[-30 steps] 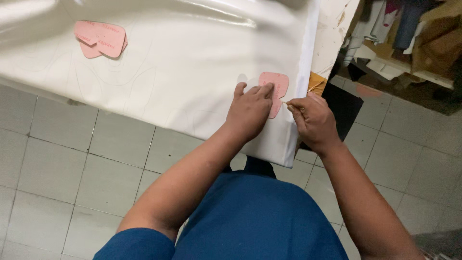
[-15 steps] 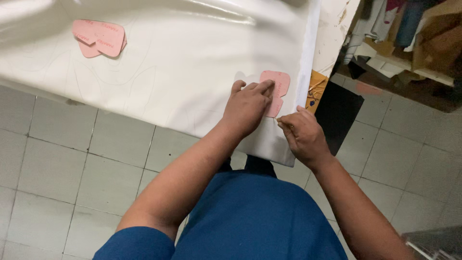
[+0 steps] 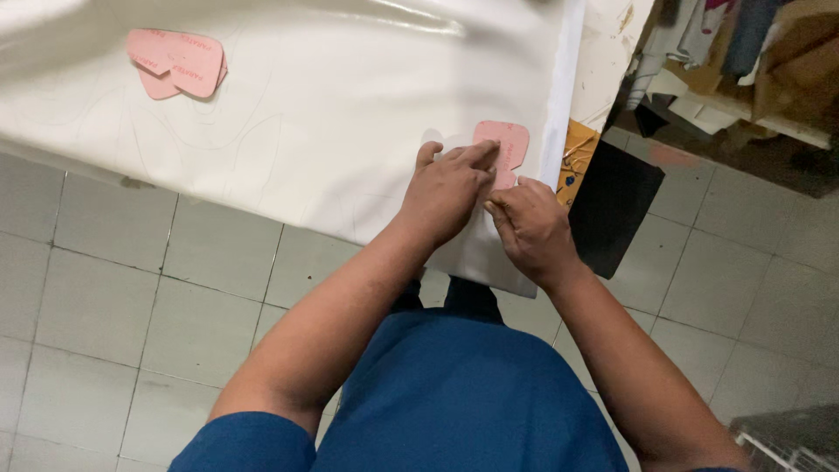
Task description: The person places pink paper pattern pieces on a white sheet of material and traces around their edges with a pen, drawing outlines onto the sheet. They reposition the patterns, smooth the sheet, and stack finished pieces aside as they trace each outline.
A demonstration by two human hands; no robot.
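Pink, thin card template [image 3: 507, 144] — light, stiff, slippery on the glossy white sheet [image 3: 332, 114] — is pinned flat by the left hand [image 3: 450, 188] with fingers spread, while the right hand [image 3: 529, 227] is curled narrow at its lower edge, holding what I cannot tell.

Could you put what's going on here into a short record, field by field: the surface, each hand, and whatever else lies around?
surface: glossy white sheet spread over a table, faint traced outlines on it
left hand: pressed flat on a pink card template near the sheet's edge
right hand: beside the template's lower edge, fingers pinched; any tool is hidden
elsewhere: stacked pink templates at far left
floor: pale tiles, a black sheet at right
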